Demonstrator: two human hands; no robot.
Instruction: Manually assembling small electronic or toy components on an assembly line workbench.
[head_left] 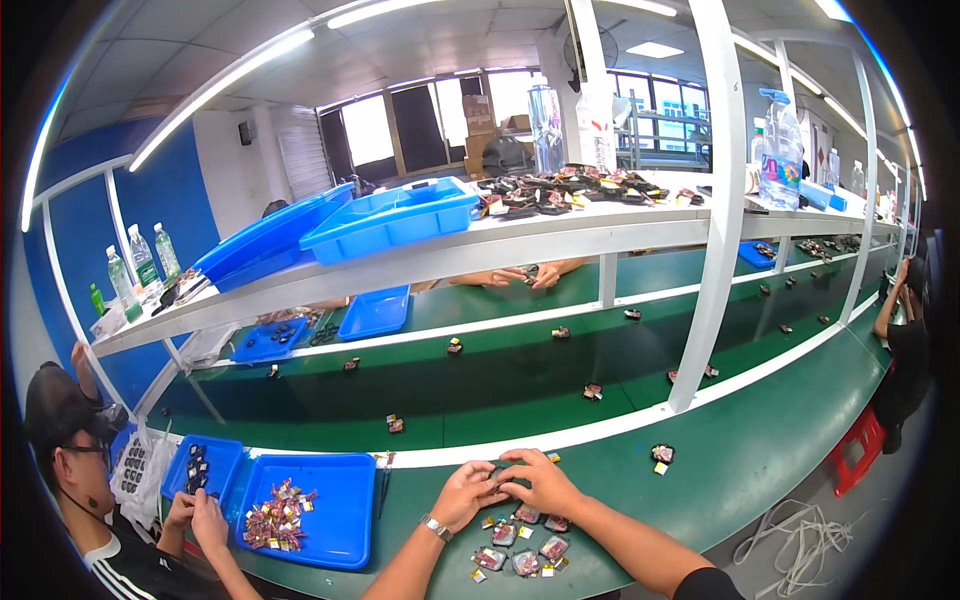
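Observation:
My left hand, with a metal watch on its wrist, has its fingers curled around a small black-cased electronic unit. From the other side my right hand closes its fingertips on the same unit, so most of it is hidden. Just below my hands, several similar units lie loosely grouped on the green bench. They show silvery pouch cells, red wires and small white-and-yellow tabs. One more such unit sits apart to the right.
A blue tray of wired cells stands left, beside dark tweezers and a co-worker. Scattered units ride the dark green conveyor beyond a white rail. A white post and overhead shelf cross ahead.

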